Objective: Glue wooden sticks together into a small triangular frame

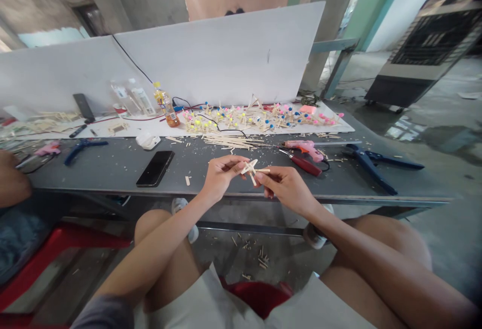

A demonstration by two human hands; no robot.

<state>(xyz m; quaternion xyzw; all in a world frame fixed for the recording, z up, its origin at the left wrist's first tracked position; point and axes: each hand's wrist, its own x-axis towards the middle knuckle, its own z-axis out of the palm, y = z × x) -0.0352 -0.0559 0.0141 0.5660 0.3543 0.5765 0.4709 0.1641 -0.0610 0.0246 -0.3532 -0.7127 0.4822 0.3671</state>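
My left hand (223, 172) and my right hand (283, 186) both pinch a small frame of glued wooden sticks (251, 169), held in the air just above the near edge of the grey table (113, 166). The fingers of each hand are closed on the sticks from opposite sides. Right behind my hands, on the table, lie a pink glue gun (304, 147), red-handled pliers (304, 164) and a pile of loose sticks (229, 141). Farther back, several finished stick figures with pink, yellow and blue beads (256, 116) cover a white sheet.
A black phone (155, 168) lies left of my hands. Blue cutters (371, 164) lie at the right, another blue tool (81, 148) and a pink glue gun (47, 148) at the left. Bottles (165, 105) stand before a white board. Another person's arm (13, 181) shows at far left.
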